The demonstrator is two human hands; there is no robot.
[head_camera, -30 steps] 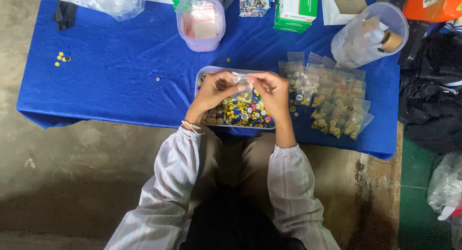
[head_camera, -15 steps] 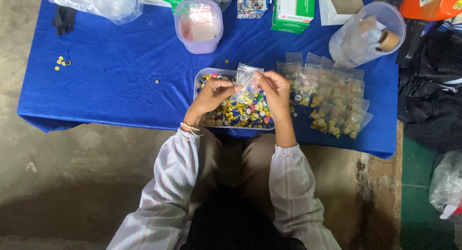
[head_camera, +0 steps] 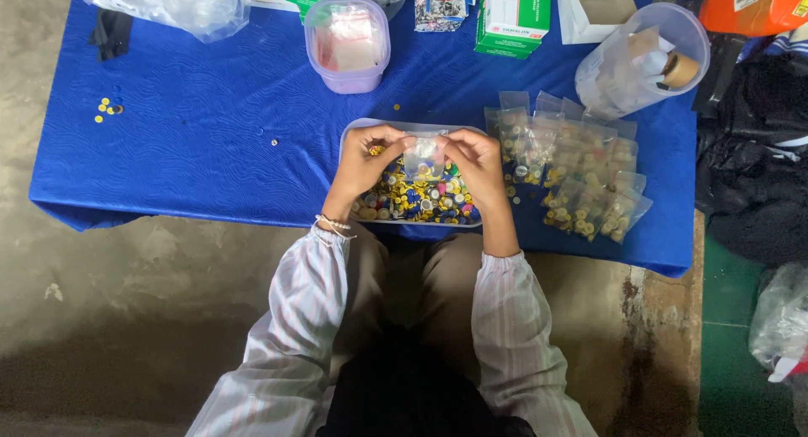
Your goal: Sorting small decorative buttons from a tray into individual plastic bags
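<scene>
**A:** What sits at the centre of the view?

**B:** A small clear plastic zip bag [head_camera: 423,157], held up between both hands just above a shallow clear plastic tray [head_camera: 353,134] heaped with small yellow, blue and red buttons [head_camera: 417,200]. The bag hangs upright, with a few small pieces visible inside it.

**A:** How do the hands hold it?

**B:** The left hand [head_camera: 364,161] pinches the bag's upper left edge between thumb and fingertips, the fingers curled in. The right hand [head_camera: 478,161] pinches the upper right edge in the same manner. Both wrists rest over the tray, and a thin bracelet [head_camera: 333,225] circles the left wrist.

**A:** And around the tray?

**B:** It stands near the front edge of a surface covered by a blue cloth [head_camera: 210,151]. Just to its right lies a spread of filled clear bags [head_camera: 581,180], overlapping one another. Behind it stands a lilac lidded plastic tub [head_camera: 348,43]. Farther right, a large clear tub [head_camera: 640,58] lies tilted, holding a roll of tape. Green and white cardboard boxes [head_camera: 513,16] line the back edge. A few loose yellow buttons [head_camera: 107,109] lie well apart, near the far left corner.
</scene>
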